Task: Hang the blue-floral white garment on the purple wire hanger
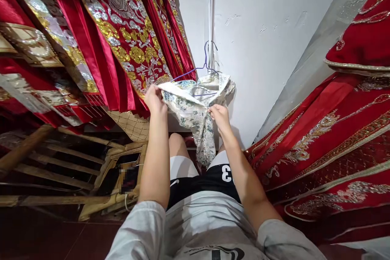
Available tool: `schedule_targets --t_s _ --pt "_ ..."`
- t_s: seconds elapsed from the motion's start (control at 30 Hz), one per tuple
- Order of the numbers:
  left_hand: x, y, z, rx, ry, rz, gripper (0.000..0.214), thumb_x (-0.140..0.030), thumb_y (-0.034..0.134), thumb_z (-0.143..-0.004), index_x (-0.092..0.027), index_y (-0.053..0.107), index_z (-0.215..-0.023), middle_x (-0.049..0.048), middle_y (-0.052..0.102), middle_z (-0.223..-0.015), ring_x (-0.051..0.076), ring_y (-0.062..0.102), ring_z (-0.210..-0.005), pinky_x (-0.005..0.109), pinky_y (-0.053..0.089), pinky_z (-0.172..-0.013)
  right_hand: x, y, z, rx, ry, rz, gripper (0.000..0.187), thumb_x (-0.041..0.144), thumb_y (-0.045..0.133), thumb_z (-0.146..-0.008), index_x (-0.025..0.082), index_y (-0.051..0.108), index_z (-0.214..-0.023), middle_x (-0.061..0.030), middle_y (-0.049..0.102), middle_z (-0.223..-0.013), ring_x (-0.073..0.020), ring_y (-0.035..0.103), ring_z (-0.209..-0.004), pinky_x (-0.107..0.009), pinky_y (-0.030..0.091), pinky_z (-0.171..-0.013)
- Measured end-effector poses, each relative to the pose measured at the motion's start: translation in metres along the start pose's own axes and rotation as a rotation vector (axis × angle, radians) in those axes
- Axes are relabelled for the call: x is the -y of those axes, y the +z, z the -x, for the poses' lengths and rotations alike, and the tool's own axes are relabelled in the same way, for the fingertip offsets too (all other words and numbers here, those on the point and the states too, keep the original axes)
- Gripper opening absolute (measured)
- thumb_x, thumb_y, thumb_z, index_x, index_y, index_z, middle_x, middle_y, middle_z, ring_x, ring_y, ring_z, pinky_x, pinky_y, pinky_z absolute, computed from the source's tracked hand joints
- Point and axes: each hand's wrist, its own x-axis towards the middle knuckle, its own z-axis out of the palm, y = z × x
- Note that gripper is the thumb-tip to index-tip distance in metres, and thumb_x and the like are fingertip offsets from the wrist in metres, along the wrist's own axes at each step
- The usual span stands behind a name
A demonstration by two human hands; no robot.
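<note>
A pale garment [191, 115] with a small floral print and a white neckline edge hangs in front of me on a purple hanger [205, 59]. My left hand [154, 98] grips its left shoulder edge, fingers closed on the cloth. With thumb and fingers pinched, my right hand [219, 115] holds the front of the garment just below the neckline's point. Between my hands the neckline spreads wide, and the hanger's bar shows inside it. The lower cloth drops in folds between my knees.
Red embroidered garments [137, 36] with gold and silver sequins hang on the left, and more red embroidered cloth [335, 130] on the right. A white wall [258, 28] with a vertical metal pole [211, 8] stands behind. Bamboo chairs [76, 154] occupy the lower left.
</note>
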Motion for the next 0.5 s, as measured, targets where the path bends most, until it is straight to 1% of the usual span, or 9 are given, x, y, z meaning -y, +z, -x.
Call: schedule_targets --t_s 0.03,0.07,0.1,0.13,0.23,0.3,0.37,0.4,0.5 --pt "0.011 -0.013 0.004 -0.026 -0.079 0.015 0.033 -0.006 0.04 -0.1 -0.019 0.047 -0.071 0.0001 0.053 -0.072 0.01 0.058 -0.074 0.025 0.05 -0.088 -0.004 0.002 0.009 -0.007 0.02 -0.054 0.016 0.023 0.06 -0.074 0.019 0.056 -0.059 0.0077 0.038 -0.046 -0.0065 0.029 -0.045 -0.023 0.02 -0.046" --pt "0.023 -0.026 0.012 -0.049 -0.173 0.043 0.031 -0.009 0.042 -0.1 -0.02 0.045 -0.071 -0.0011 0.05 -0.068 0.01 0.057 -0.07 0.024 0.051 -0.085 -0.009 0.003 0.017 -0.014 0.039 -0.103 0.016 0.025 0.061 -0.073 0.019 0.056 -0.06 0.0078 0.038 -0.046 -0.0062 0.029 -0.044 -0.022 0.02 -0.045" --pt "0.038 -0.037 0.023 -0.065 -0.259 0.072 0.029 -0.012 0.045 -0.099 -0.02 0.046 -0.071 -0.0019 0.049 -0.066 0.009 0.058 -0.069 0.023 0.051 -0.082 -0.012 0.004 0.024 -0.026 0.057 -0.149 0.016 0.027 0.062 -0.073 0.019 0.056 -0.061 0.008 0.038 -0.046 -0.006 0.029 -0.044 -0.022 0.021 -0.045" --pt "0.052 -0.047 0.036 -0.073 -0.307 0.082 0.027 -0.014 0.049 -0.098 -0.02 0.046 -0.072 -0.0022 0.049 -0.065 0.01 0.059 -0.068 0.023 0.052 -0.081 -0.016 0.003 0.031 -0.041 0.073 -0.19 0.017 0.029 0.063 -0.073 0.019 0.055 -0.062 0.0082 0.037 -0.047 -0.006 0.029 -0.044 -0.022 0.022 -0.044" --pt "0.093 -0.066 0.078 -0.066 -0.388 0.086 0.018 -0.017 0.054 -0.093 -0.018 0.054 -0.075 -0.0004 0.056 -0.068 0.011 0.064 -0.072 0.025 0.053 -0.081 -0.02 -0.011 0.042 -0.07 0.096 -0.234 0.018 0.032 0.066 -0.074 0.02 0.055 -0.064 0.009 0.034 -0.046 -0.0057 0.026 -0.043 -0.021 0.021 -0.042" --pt "0.112 -0.072 0.098 0.013 -0.375 0.019 0.012 -0.018 0.058 -0.089 -0.017 0.059 -0.077 0.0002 0.06 -0.071 0.012 0.064 -0.072 0.024 0.051 -0.078 -0.019 -0.026 0.045 -0.064 0.093 -0.189 0.019 0.031 0.066 -0.074 0.02 0.055 -0.063 0.0093 0.032 -0.046 -0.0054 0.024 -0.042 -0.022 0.018 -0.042" --pt "0.122 -0.073 0.109 0.118 -0.344 -0.062 0.009 -0.018 0.066 -0.081 -0.016 0.063 -0.074 -0.0005 0.062 -0.07 0.01 0.06 -0.067 0.02 0.048 -0.07 -0.015 -0.041 0.046 -0.039 0.096 -0.122 0.019 0.031 0.065 -0.073 0.02 0.055 -0.061 0.0091 0.032 -0.045 -0.0053 0.022 -0.042 -0.022 0.016 -0.042" --pt "0.123 -0.073 0.112 0.168 -0.33 -0.088 0.009 -0.019 0.071 -0.077 -0.015 0.064 -0.072 -0.0008 0.062 -0.07 0.01 0.057 -0.065 0.019 0.045 -0.066 -0.014 -0.047 0.046 -0.022 0.108 -0.086 0.019 0.031 0.064 -0.073 0.02 0.055 -0.061 0.0087 0.033 -0.045 -0.0053 0.023 -0.042 -0.023 0.016 -0.043" --pt "0.111 -0.066 0.116 0.269 -0.279 -0.014 0.02 -0.031 0.081 -0.072 -0.015 0.069 -0.077 0.0001 0.064 -0.075 0.01 0.056 -0.066 0.02 0.044 -0.063 -0.015 -0.06 0.047 0.068 0.206 0.051 0.02 0.033 0.063 -0.073 0.019 0.056 -0.06 0.0069 0.037 -0.045 -0.0063 0.026 -0.043 -0.023 0.017 -0.044"
